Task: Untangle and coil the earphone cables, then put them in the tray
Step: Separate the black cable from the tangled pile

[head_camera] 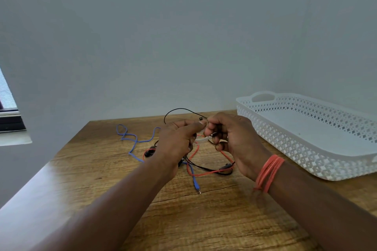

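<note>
A tangle of earphone cables lies on the wooden table point(102, 169): a blue cable point(132, 140) trails to the left with its plug near the front, while a red cable point(204, 173) and a black cable point(177, 109) cross under my hands. My left hand point(175, 140) and my right hand point(230, 134) are raised close together over the tangle. Both pinch the black cable, which arcs up in a loop behind them. A white piece shows between the hands. The white perforated tray point(285, 144) stands to the right with nothing in it.
The table's left edge runs diagonally from back to front. A plain wall stands right behind the table and tray. A window sill point(12, 138) sits at the far left. Orange bands point(269, 171) circle my right wrist.
</note>
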